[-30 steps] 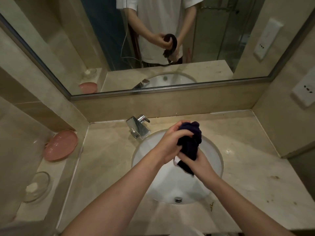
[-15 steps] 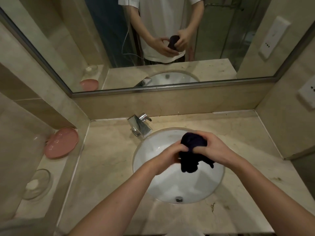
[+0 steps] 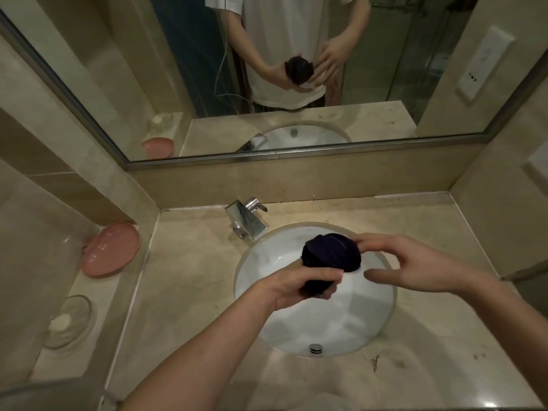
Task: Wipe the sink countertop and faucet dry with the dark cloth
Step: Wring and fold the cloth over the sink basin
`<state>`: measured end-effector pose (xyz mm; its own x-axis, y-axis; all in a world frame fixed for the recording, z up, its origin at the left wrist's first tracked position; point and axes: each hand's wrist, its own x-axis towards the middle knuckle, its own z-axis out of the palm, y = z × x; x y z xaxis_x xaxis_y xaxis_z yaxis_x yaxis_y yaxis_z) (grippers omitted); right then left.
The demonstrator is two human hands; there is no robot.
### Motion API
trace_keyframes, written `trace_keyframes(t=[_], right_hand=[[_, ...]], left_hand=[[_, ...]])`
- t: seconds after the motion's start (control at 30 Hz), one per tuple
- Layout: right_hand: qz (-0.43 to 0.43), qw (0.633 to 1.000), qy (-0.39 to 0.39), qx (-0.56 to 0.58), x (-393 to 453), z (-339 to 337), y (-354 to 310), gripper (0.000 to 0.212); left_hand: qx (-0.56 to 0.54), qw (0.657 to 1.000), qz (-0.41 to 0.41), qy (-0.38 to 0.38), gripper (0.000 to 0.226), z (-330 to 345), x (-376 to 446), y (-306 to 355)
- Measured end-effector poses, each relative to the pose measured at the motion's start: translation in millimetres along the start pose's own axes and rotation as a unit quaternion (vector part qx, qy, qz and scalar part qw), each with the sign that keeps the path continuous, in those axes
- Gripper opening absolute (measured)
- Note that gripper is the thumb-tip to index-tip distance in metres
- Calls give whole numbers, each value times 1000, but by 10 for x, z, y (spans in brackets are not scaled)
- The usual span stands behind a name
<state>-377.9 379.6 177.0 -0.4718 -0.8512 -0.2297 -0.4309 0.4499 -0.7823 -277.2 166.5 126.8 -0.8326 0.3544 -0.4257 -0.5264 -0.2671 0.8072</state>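
Observation:
The dark cloth (image 3: 332, 253) is bunched into a ball above the white sink basin (image 3: 341, 321). My left hand (image 3: 299, 284) grips the cloth's lower end, fingers curled round it. Just right of the ball, my right hand (image 3: 415, 264) is spread with fingers straight, its fingertips at or near the ball's edge. The chrome faucet (image 3: 247, 219) stands at the basin's back left rim on the beige stone countertop (image 3: 184, 277). Dark specks mark the countertop at the front right.
A pink soap dish (image 3: 111, 249) and a clear glass dish with a white soap bar (image 3: 66, 320) sit on the lower left ledge. A mirror (image 3: 89, 69) fills the back wall. Walls close both sides; a socket plate (image 3: 538, 170) is on the right wall.
My right hand has let go of the cloth and opened beside it. My left hand now holds the cloth, rolled into a tighter ball, alone.

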Motion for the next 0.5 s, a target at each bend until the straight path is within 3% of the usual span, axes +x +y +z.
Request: trace_keyframes(t=[0.1,0.13,0.23,0.33,0.37,0.43,0.5], right_hand=[[-75,960,195,-188,-17,10,26,50],[-123,937,200,-257,12,60,23,64],[-262,867,99,-413,166,304,46,93],[-287,861,99,-408,345,420,-19,76],[-291,855,105,-416,400,422,-45,67],[-278,838,105,-458,491,417,-44,51],[-252,831,97,-487,560,409,16,40]], left_hand=[[-19,999,-27,-3,23,-65,-12,74],[-36,998,-46,-5,22,-73,-18,102],[-56,987,-137,-62,21,6,3,185],[-16,967,-204,-154,10,51,43,260],[-22,963,-213,-161,20,27,54,270],[-47,959,-236,-150,29,5,47,308],[-12,967,-248,-66,11,30,74,309]])
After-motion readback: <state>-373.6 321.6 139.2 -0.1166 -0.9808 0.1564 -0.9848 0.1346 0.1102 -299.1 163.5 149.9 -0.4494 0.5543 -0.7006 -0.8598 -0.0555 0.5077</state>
